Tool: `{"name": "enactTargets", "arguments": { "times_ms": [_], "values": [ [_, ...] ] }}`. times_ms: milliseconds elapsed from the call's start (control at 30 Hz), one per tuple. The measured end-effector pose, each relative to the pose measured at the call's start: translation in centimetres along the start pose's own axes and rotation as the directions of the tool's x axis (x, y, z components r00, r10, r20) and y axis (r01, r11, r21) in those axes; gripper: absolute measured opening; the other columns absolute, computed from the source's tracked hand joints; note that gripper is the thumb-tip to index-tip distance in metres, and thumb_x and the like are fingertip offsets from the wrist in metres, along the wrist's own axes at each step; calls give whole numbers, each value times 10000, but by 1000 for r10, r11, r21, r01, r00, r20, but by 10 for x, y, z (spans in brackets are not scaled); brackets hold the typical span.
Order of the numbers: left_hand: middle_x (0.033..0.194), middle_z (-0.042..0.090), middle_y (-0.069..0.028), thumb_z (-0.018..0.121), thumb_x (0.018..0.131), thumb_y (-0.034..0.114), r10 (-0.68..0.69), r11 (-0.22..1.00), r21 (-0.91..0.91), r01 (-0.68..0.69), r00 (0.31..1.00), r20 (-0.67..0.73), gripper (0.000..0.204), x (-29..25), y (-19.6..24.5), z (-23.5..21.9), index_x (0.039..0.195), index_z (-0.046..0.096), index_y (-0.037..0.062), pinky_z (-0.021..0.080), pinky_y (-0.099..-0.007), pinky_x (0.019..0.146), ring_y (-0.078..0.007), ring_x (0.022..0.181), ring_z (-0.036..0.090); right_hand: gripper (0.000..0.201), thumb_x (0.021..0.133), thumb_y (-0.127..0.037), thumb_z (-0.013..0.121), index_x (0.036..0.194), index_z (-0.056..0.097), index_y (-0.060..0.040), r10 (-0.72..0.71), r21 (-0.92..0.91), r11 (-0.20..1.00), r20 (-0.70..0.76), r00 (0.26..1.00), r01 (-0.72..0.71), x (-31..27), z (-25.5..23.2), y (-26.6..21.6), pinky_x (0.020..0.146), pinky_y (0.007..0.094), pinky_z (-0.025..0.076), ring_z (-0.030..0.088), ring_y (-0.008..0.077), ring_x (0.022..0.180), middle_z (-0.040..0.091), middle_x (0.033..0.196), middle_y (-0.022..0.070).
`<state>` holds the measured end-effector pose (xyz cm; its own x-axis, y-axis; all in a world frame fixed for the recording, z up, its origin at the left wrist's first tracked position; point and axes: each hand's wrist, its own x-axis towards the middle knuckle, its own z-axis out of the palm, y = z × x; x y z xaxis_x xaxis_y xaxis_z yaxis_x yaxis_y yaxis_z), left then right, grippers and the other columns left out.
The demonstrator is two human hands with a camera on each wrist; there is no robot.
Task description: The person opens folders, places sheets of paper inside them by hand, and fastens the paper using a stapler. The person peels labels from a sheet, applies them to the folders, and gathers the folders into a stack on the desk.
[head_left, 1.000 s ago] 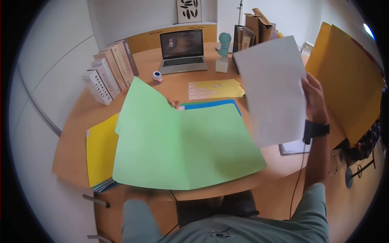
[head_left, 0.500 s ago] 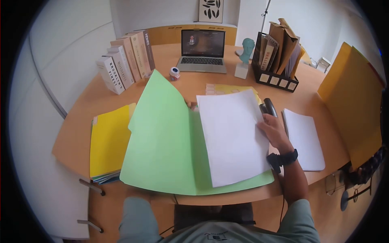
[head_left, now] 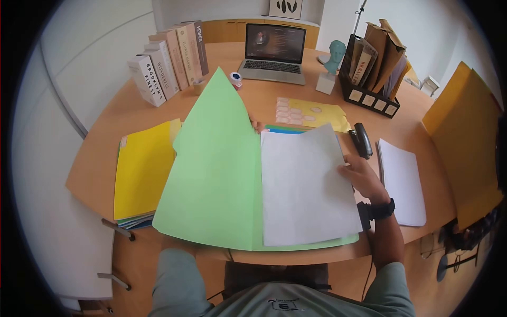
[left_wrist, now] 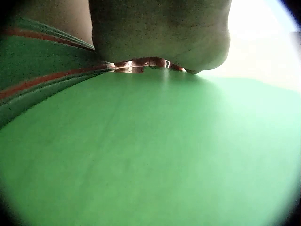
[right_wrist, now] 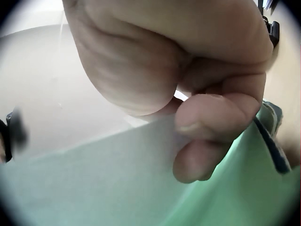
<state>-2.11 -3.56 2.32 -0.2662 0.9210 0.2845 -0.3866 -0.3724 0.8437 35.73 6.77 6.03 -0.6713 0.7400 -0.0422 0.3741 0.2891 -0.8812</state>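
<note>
A light green file folder [head_left: 216,169] lies opened out in front of me, its left flap raised. Behind that flap most of my left hand [head_left: 256,126] is hidden; only fingertips show at the folder's top near the fold. In the left wrist view the hand [left_wrist: 160,35] grips the green card [left_wrist: 150,150], layered edges beside it. White paper [head_left: 311,190] lies over the folder's right half, its top right corner lifted. My right hand [head_left: 364,177] pinches the paper's right edge, thumb on top. Close up in the right wrist view, curled fingertips [right_wrist: 214,115] hold that edge.
A yellow folder stack [head_left: 142,169] lies left, a white paper stack [head_left: 402,182] right. Behind the folder are a black stapler [head_left: 362,140] and a yellow patterned envelope [head_left: 309,112]. Books [head_left: 169,63], a laptop [head_left: 274,53], a bust [head_left: 334,58] and a file box [head_left: 369,95] stand farther back.
My right hand has brought the white paper left and down from the folder's right side onto its right half. The left hand keeps holding the folder. The head view has shifted.
</note>
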Motion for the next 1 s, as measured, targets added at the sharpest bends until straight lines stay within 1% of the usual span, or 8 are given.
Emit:
{"name": "enactTargets", "arguments": {
  "times_ms": [100,200,300,400,500,600,800,1000],
  "values": [
    [1011,554,-51,535,996,275,-5,1000,-1,5,1000,12,254,0,-1,3,1085,598,45,416,-336,857,-187,927,488,217,980,-180,583,939,596,32,100,-9,995,100,990,-99,-9,0,-20,453,251,440,538,103,479,586,666,38],
    [1008,554,-51,535,997,274,-8,1000,-2,8,1000,23,252,-1,-3,8,1083,598,45,418,-334,853,-185,924,490,215,982,-171,574,896,586,26,110,-6,994,149,983,-111,-10,1,-22,441,246,441,519,112,441,565,645,36],
    [1005,554,-50,535,998,273,-9,1000,-1,9,999,43,250,2,-4,13,1080,598,45,420,-333,849,-183,921,491,211,983,-163,572,867,578,14,95,-12,995,165,982,-94,-8,-1,-15,439,250,429,517,105,450,561,642,34],
    [1002,554,-49,535,998,271,-13,1000,-4,13,998,54,249,2,-5,15,1078,598,45,422,-331,845,-182,918,493,213,981,-153,575,837,570,3,103,35,993,176,979,-111,-8,-1,-15,434,253,414,512,101,453,557,639,33],
    [999,554,-49,535,999,270,-16,1000,-1,16,998,66,247,3,-6,18,1075,598,44,424,-329,841,-180,915,494,219,981,-148,580,821,566,0,128,-25,992,176,976,-125,-7,-1,-14,433,254,403,511,100,459,556,637,33],
    [996,554,-48,534,1000,269,-18,1000,4,18,997,74,245,5,-7,19,1073,598,44,426,-328,837,-179,912,496,223,982,-144,582,814,563,1,114,-24,993,191,975,-112,-7,0,-15,434,253,406,514,100,460,553,631,31],
    [990,554,-46,534,1001,266,-18,1000,4,18,997,78,241,6,-8,20,1068,598,43,429,-324,829,-175,906,499,242,987,-160,581,809,563,2,133,-69,990,184,974,-123,-8,2,-19,434,253,409,512,101,458,545,624,25],
    [984,555,-45,534,1002,263,-15,1000,3,14,997,75,238,7,-5,19,1063,599,43,433,-321,821,-172,900,502,283,988,-198,593,833,587,38,134,-195,973,41,990,-123,-8,6,-29,479,263,440,551,98,508,552,635,27]
  ]
}}
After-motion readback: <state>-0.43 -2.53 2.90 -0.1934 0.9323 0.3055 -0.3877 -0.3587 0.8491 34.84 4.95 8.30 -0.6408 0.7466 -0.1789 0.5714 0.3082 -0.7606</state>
